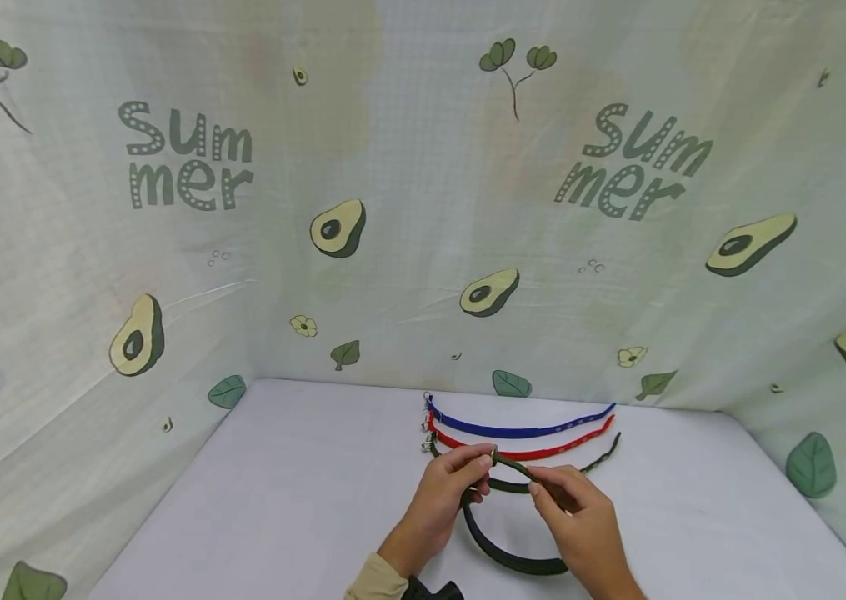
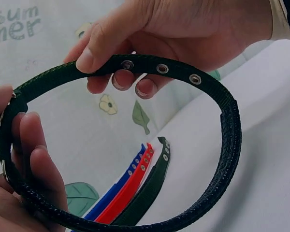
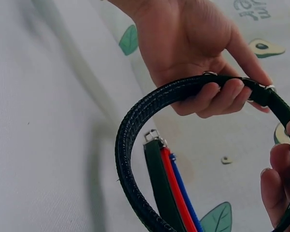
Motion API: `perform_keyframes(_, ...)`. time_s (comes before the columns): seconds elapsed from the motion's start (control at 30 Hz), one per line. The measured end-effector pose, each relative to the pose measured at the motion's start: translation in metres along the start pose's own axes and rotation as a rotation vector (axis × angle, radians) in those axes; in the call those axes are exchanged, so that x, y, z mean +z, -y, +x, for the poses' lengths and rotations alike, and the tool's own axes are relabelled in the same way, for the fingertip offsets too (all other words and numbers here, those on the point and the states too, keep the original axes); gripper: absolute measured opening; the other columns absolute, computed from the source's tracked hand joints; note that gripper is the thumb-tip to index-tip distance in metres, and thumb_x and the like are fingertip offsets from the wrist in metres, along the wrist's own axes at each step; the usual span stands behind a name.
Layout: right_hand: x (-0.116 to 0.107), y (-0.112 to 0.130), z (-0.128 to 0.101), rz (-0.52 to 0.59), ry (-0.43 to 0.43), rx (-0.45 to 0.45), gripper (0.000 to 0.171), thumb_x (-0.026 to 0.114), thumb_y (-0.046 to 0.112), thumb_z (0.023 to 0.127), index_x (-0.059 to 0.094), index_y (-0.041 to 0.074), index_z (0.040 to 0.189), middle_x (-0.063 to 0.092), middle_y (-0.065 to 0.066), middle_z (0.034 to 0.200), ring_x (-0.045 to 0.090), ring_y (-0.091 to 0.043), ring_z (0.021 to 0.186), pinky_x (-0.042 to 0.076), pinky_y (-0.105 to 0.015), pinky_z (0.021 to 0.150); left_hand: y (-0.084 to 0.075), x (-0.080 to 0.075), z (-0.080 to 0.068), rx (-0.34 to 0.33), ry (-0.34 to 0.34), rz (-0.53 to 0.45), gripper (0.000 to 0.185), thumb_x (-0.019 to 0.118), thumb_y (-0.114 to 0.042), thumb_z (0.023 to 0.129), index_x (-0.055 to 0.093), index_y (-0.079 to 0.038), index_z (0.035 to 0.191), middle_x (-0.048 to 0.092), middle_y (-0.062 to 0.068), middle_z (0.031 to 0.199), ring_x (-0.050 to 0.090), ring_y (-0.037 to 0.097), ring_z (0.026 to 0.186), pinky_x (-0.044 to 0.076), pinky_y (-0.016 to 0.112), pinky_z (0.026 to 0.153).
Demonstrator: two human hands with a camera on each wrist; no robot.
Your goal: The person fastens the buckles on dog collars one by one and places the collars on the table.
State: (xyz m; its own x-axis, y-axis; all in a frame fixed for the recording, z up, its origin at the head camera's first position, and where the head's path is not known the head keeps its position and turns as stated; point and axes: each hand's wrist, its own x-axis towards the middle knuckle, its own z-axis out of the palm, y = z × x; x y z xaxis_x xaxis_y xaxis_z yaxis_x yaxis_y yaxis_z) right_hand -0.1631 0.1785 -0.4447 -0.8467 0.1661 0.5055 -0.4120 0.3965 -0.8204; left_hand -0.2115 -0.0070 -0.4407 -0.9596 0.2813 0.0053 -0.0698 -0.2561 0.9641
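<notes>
Both hands hold up a dark green collar [image 1: 511, 563], bent into a loop above the table. My left hand [image 1: 433, 493] grips its buckle end; the metal buckle [image 3: 269, 89] shows beside the fingers in the right wrist view. My right hand [image 1: 582, 515] pinches the strap near the eyelet holes [image 2: 162, 68], between thumb and fingers. The strap meets the buckle at the left hand. How far it passes through is partly hidden by the fingers.
Behind the hands lie a blue collar [image 1: 501, 432], a red collar [image 1: 553, 452] and another dark green collar [image 1: 606, 453], side by side, buckles to the left. They rest on a white table [image 1: 280, 483]. A printed curtain [image 1: 407, 167] encloses the back and sides.
</notes>
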Motion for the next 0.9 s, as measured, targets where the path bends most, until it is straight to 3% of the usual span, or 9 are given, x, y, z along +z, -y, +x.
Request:
perform_keyframes(0.1, 0.0, 0.001, 0.0, -0.043, -0.002, -0.013, 0.025, 0.077, -0.003, 0.085, 0.077, 0.015, 0.102, 0.068, 0.005, 0.095, 0.064, -0.011, 0.081, 0.054, -0.017, 0.072, 0.0, 0.001, 0.0, -0.003, 0.009, 0.014, 0.034, 0.07, -0.022, 0.095, 0.068, -0.003, 0.124, 0.063, 0.005, 0.09, 0.061, 0.014, 0.075, 0.048, 0.026, 0.067)
perform_keyframes(0.5, 0.003, -0.002, -0.003, -0.019, 0.022, -0.017, 0.023, 0.078, 0.001, 0.086, 0.075, 0.017, 0.102, 0.07, 0.006, 0.099, 0.065, -0.01, 0.081, 0.054, -0.022, 0.066, 0.003, 0.006, -0.001, -0.025, 0.002, 0.067, 0.027, 0.075, -0.021, 0.091, 0.07, -0.003, 0.11, 0.068, 0.002, 0.086, 0.058, 0.014, 0.07, 0.043, 0.024, 0.062)
perform_keyframes(0.73, 0.005, -0.002, -0.003, -0.011, 0.051, 0.093, 0.022, 0.078, 0.007, 0.087, 0.073, 0.012, 0.108, 0.071, 0.002, 0.097, 0.066, -0.01, 0.084, 0.056, -0.025, 0.068, 0.005, 0.011, -0.004, -0.039, 0.022, 0.1, 0.026, 0.075, -0.024, 0.091, 0.071, -0.005, 0.109, 0.066, 0.001, 0.085, 0.058, 0.014, 0.071, 0.042, 0.025, 0.064)
perform_keyframes(0.9, 0.003, 0.005, -0.003, -0.004, 0.108, 0.211, 0.036, 0.079, 0.019, 0.089, 0.068, 0.009, 0.122, 0.067, -0.004, 0.099, 0.066, -0.011, 0.086, 0.055, -0.024, 0.072, 0.006, 0.012, -0.005, -0.04, 0.028, 0.111, 0.026, 0.073, -0.025, 0.092, 0.071, -0.005, 0.11, 0.066, 0.002, 0.086, 0.06, 0.015, 0.073, 0.043, 0.027, 0.067)
